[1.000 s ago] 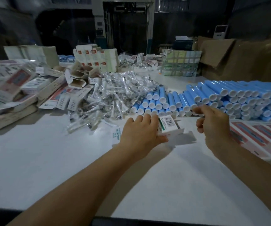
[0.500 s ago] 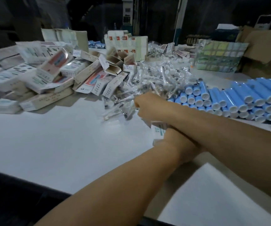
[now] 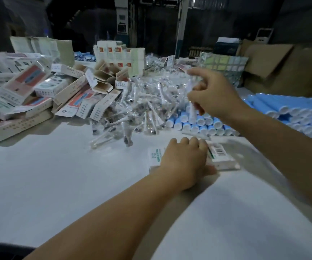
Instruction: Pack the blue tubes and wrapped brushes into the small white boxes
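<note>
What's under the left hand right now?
The left hand grips a small white box lying on the white table. Its barcode end sticks out; the middle is covered, and its contents can't be seen.

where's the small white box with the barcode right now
In the head view the small white box lies on the white table, right of centre, held down by the left hand, just in front of the stacked blue tubes.
</note>
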The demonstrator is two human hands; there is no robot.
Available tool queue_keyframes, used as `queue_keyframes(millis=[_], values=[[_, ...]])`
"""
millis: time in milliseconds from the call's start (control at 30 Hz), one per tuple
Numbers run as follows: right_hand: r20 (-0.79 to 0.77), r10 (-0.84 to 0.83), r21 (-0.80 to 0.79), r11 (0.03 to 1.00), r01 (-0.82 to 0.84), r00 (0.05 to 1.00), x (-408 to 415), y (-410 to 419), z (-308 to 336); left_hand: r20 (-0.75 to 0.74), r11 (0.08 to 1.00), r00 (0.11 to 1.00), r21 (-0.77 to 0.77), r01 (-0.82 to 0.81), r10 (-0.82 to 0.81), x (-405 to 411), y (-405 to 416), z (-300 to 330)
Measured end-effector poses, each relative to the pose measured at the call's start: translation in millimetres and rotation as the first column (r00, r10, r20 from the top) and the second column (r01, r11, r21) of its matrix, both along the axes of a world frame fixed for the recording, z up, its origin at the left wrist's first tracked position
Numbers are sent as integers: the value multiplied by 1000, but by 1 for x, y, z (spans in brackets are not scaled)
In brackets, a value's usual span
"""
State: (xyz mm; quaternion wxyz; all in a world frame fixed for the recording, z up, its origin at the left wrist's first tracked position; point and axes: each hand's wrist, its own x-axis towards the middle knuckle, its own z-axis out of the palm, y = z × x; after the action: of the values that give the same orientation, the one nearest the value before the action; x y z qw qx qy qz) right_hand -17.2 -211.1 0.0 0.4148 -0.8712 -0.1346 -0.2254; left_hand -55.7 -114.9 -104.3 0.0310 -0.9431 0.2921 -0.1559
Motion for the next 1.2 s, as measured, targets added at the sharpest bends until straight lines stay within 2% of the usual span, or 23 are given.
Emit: queue_keyframes(millis=[67, 167, 233, 300, 333, 400, 533, 600, 700, 800, 900, 1200], values=[[13, -92, 278, 957, 85, 996, -19, -46, -4, 57, 999, 998, -37, 37, -35, 1, 0, 0], [-102, -246, 610, 750, 256, 964, -46, -97, -35, 63, 996, 997, -85, 38, -33, 0, 1, 2], [-207, -283, 716, 608, 342, 937, -57, -116, -61, 56, 995, 998, -99, 11, -5, 2, 1, 2], [-287, -258, 761, 523, 383, 923, -61, -123, -79, 79, 994, 997, -105, -19, 27, 0, 1, 2], [-310, -245, 758, 519, 394, 919, -60, -123, -83, 94, 994, 995, -104, -23, 33, 0, -1, 2], [-322, -278, 698, 577, 425, 905, -57, -117, -86, 115, 996, 993, -87, -22, 32, -2, -4, 2], [-280, -321, 624, 655, 425, 905, -58, -95, -89, 163, 997, 986, -72, -9, 20, -5, -10, 1], [-265, -299, 562, 724, 399, 917, -61, -84, -94, 167, 998, 986, -68, -7, 18, -5, -13, 1], [-344, -230, 418, 831, 368, 910, -65, -75, -100, 175, 997, 984, -77, -17, 30, -4, -15, 1], [-280, -192, 535, 782, 319, 941, -69, -78, -96, 172, 997, 984, -68, -30, 42, -1, -12, 1], [-180, -356, 533, 748, 395, 917, -74, -89, -92, 157, 993, 985, -105, -53, 69, 3, -6, 3], [-176, -304, 453, 819, 351, 936, -82, -76, -99, 162, 989, 981, -118, -88, 106, 6, -3, 3]])
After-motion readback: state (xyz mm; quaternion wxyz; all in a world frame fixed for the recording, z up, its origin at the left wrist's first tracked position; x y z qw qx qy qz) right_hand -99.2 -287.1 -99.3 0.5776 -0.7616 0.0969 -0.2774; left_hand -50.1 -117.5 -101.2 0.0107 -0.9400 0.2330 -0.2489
